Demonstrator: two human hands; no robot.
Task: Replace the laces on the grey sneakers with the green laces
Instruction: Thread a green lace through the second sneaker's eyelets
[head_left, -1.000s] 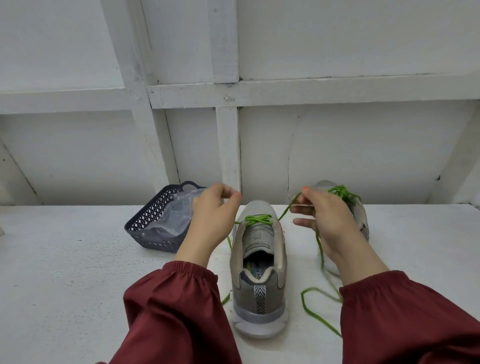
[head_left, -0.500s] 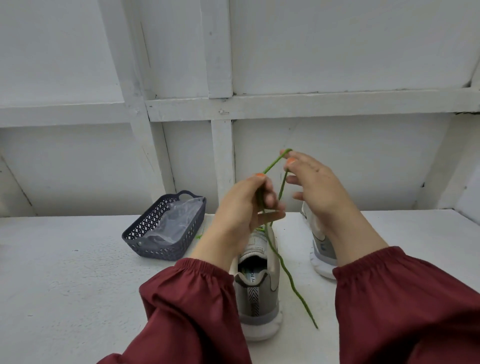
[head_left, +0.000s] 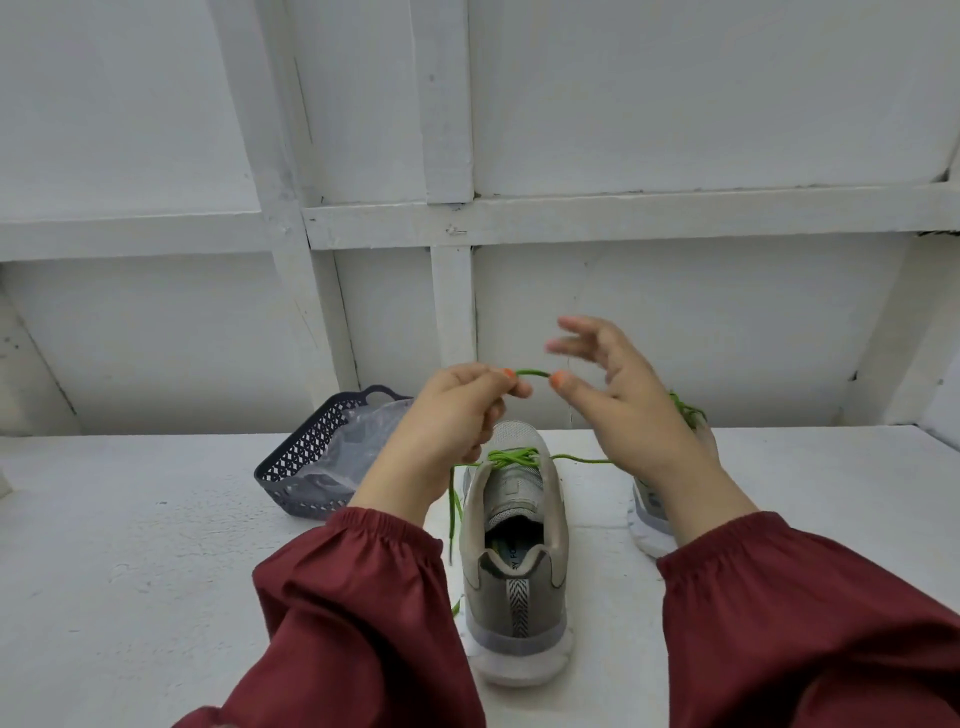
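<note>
A grey sneaker (head_left: 514, 582) stands heel toward me in the middle of the white surface, with a green lace (head_left: 511, 457) crossed at its top eyelets. My left hand (head_left: 457, 415) pinches a short piece of that lace above the toe. My right hand (head_left: 623, 395) hovers beside it with fingers spread and blurred, its thumb tip touching the free end of the piece. One lace strand hangs down the sneaker's left side, another runs right behind my right wrist. The second grey sneaker (head_left: 647, 525), also laced green, is mostly hidden behind my right forearm.
A dark perforated basket (head_left: 306, 462) holding a clear plastic bag (head_left: 358, 441) sits at the back left. A white panelled wall (head_left: 675, 338) closes off the surface just behind the sneakers. Red sleeves cover both forearms in the foreground.
Both hands dropped from the high pull. The long raised strands are gone; my left hand now pinches a short piece, and my right hand has spread its fingers.
</note>
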